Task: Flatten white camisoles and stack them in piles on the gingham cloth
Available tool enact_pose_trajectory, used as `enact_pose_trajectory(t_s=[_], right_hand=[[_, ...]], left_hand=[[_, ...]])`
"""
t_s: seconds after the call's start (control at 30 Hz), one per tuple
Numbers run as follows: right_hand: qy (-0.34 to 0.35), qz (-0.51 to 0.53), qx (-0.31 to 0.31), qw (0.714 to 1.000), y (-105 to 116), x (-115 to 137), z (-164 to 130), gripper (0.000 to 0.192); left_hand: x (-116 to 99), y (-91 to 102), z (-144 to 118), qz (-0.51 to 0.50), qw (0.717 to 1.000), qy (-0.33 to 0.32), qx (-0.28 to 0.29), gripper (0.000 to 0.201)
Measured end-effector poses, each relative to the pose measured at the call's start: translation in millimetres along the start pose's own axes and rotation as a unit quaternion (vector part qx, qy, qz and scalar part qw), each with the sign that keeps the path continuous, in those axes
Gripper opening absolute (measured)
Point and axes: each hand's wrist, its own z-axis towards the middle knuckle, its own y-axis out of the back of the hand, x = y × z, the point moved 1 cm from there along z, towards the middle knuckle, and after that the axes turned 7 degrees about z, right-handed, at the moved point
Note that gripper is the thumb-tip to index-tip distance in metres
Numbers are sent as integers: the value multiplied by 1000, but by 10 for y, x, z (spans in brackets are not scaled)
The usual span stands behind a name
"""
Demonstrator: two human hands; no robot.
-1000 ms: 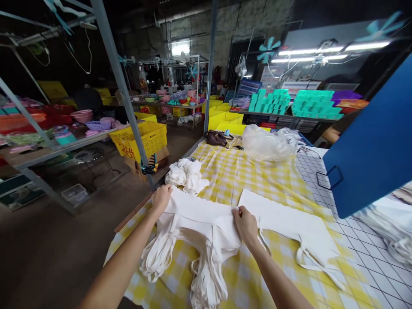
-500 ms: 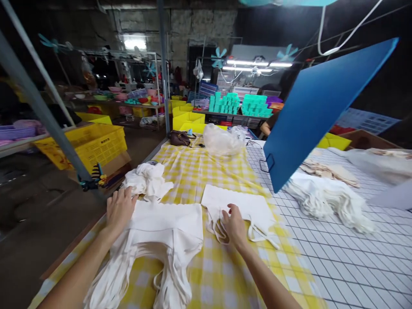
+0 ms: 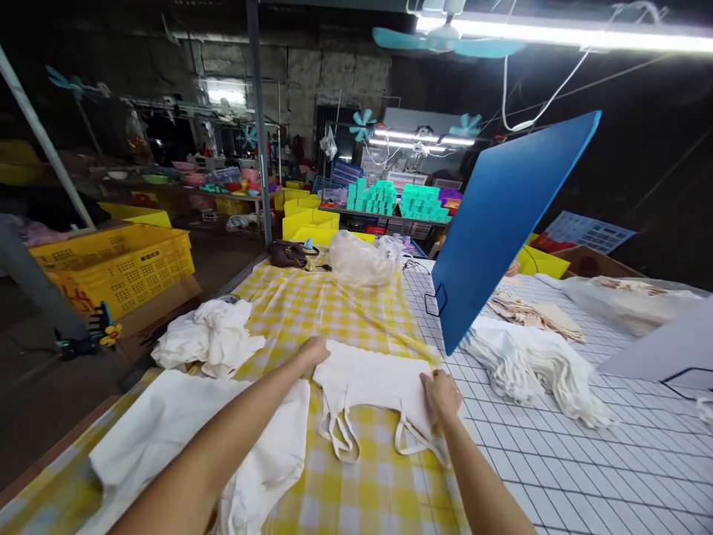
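Both hands rest on one white cloth bag (image 3: 372, 379) that lies flat on the yellow checked cloth (image 3: 328, 312) of the table (image 3: 557, 461); the left hand (image 3: 313, 349) sits on the bag's far left corner, and I cannot tell if its fingers pinch the cloth or just press it; the right hand (image 3: 441, 395) holds the right edge, with fingers curled onto the cloth. The bag's two handles (image 3: 339, 435) trail toward the person. The step in hand looks like lining the bag up flat and square, with both sides held at once. Just to the left lies a wide stack of white bags (image 3: 167, 423), partly under the left arm; a crumpled white heap (image 3: 209, 342) sits beyond it. A tilted blue board (image 3: 501, 223) stands over the white squared sheet (image 3: 584, 475), with another pile of bags (image 3: 529, 364) below it. The next move calls for an even hold on both sides, so the bag stays flat and the loose handles do not get tangled.
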Motion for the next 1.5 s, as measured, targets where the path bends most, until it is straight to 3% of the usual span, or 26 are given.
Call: enact_pose_trajectory(t_s=[0.13,0.27,0.63,1.0,1.27,1.5], right_hand=[[22,21,-29,999,-101,-19,-47,33],[53,32,-53,997,-138,-61,-90,34],[112,6,-87,990,-181,-25,-154,37],[113,-12,-91,989,-157,5,-157,33],[107,11,-91,990,-185,-28,-117,23],[95,64,-81,990,-241,-90,-63,21]], left_hand=[[-149,-141,237,-2,998,65,-1,25],[-157,-244,272,5,995,95,-15,29],[-235,-332,203,39,991,94,-91,41],[-200,-315,220,53,992,55,-99,26],[-170,-371,319,-11,989,74,-126,25],[-80,-386,426,-120,979,120,-113,7]])
